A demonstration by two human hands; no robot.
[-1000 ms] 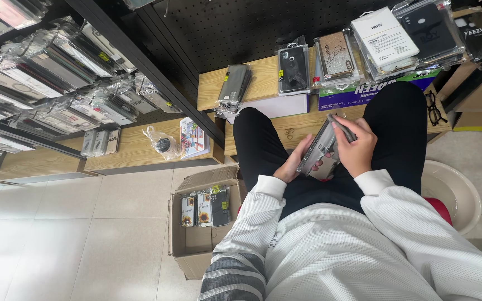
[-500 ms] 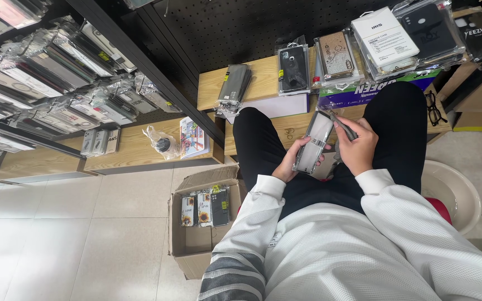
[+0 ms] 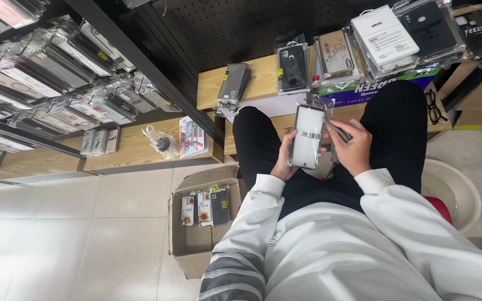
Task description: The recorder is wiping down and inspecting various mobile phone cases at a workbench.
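I sit with black-trousered legs apart, looking down at my lap. My left hand holds a packaged phone case, upright and flat to the camera, pale with a small sticker on it. My right hand sits just right of the case, gripping a thin dark pen-like tool whose tip rests near the case's upper right edge. White sleeves cover both arms.
An open cardboard box with a few packaged cases stands on the tiled floor at my left. Wooden shelves ahead carry more packaged cases. Racks of cases fill the left. A beige basin lies at my right.
The case has turned from a tilted, edge-on angle to upright and flat toward the camera, and rose slightly. My right hand stays beside it with the tool.
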